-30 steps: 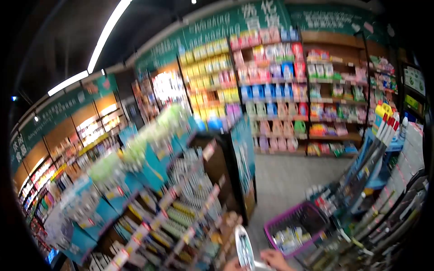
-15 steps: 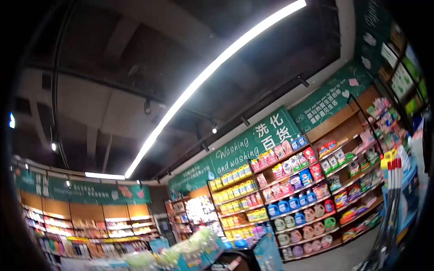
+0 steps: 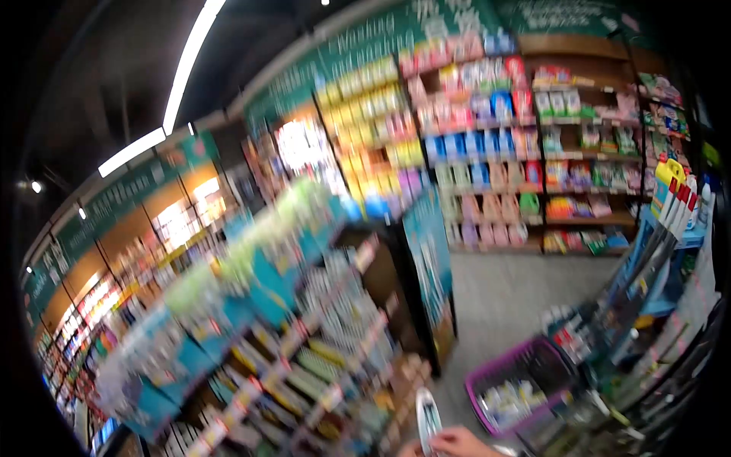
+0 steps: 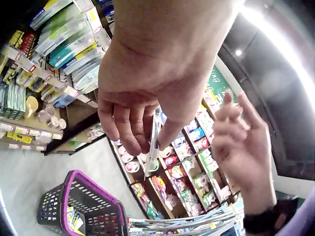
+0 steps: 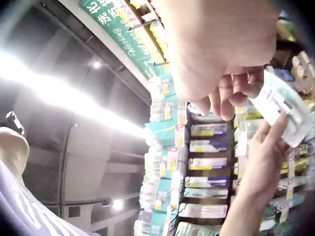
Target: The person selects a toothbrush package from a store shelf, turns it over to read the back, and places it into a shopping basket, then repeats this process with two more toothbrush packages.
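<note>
Between its thumb and fingers my left hand (image 4: 142,93) pinches a white-and-clear blister pack (image 5: 278,105) with rounded ends. The left wrist view catches this pack nearly edge-on; a small dark print or item shows through its front in the right wrist view. My right hand (image 4: 241,142) is beside it, fingers loosely bent and nothing held, with a gap to the pack in the left wrist view. In the head view the right hand (image 3: 461,442) overlaps the lower part of the pack, and the left hand is mostly cut off by the bottom edge.
A purple-rimmed black basket (image 3: 480,373) with several packs inside stands on the floor (image 4: 29,162). Racks of packaged goods (image 5: 209,147) rise close on the left. Long poles with red ends (image 3: 674,206) lean at the right. Detergent shelves (image 3: 487,145) line the back wall.
The head view tilted up to the ceiling, losing the hands, then came back down. The right hand, beside the pack's lower end a second ago, now overlaps it in that view.
</note>
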A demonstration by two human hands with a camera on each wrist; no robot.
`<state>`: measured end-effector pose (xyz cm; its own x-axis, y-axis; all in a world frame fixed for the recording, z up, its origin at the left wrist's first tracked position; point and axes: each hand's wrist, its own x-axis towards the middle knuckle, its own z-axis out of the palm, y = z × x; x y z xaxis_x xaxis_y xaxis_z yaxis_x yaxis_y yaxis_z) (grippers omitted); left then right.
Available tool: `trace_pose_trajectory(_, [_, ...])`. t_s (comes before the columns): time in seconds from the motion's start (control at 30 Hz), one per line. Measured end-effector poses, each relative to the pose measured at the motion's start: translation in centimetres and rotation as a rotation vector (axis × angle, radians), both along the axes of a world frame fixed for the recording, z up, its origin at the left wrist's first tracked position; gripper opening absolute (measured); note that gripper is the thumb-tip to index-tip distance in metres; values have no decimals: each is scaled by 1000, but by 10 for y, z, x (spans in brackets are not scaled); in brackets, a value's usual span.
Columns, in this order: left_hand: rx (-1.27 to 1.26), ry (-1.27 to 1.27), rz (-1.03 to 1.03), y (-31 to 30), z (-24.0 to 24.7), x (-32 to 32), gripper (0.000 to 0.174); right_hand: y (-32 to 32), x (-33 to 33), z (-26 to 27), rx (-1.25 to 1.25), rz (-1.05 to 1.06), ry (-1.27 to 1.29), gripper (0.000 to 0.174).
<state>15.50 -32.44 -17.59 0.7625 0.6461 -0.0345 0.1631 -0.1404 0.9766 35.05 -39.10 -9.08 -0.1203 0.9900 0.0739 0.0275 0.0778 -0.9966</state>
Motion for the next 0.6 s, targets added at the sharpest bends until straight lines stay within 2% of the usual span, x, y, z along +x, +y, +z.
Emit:
trace_pose_trajectory(0.03, [63,-17,-16,-2,-22,-8,42,-13,-1,44,-246,135,-2,31])
trace_pose_trajectory(0.07, [100,-25,-25,-9,-31,-10,43,-7,-19,48,52,187,13,31])
trace_pose_trajectory(0.1, [13,14,-19,-12,2,-2,41,1,-32,70,2,438,22,35])
trace_pose_trajectory(0.13, [-73,53,-8,-15,35,7,39,0,-49,104,-16,623,139,39])
trace_pose_trajectory(0.17, [-157,92,5,-17,68,16,37,3,-65,124,62,760,39,41])
trace_pose_trajectory(0.2, [79,469,-57,-9,69,23,39,0,-84,147,154,842,47,45])
trace_pose_trajectory(0.23, [207,484,-126,-6,82,24,37,-3,-103,165,95,955,91,47])
trace_pose_trajectory(0.27, [330,500,-190,-8,93,22,36,-5,-126,170,142,1044,117,48])
trace_pose_trajectory(0.3, [454,514,-244,-10,102,18,35,-12,-145,186,285,1037,143,46])
trace_pose_trajectory(0.37, [511,544,-299,-11,115,10,32,-27,-181,226,540,1023,276,44])
trace_pose_trajectory(0.4, [542,560,-331,-10,120,5,31,-33,-192,248,528,1096,355,47])
trace_pose_trajectory(0.5, [589,574,-373,-6,128,-17,31,-56,-222,264,464,1180,75,56])
trace_pose_trajectory(0.6, [606,628,-341,0,141,-42,31,-67,-249,266,381,1147,59,60])
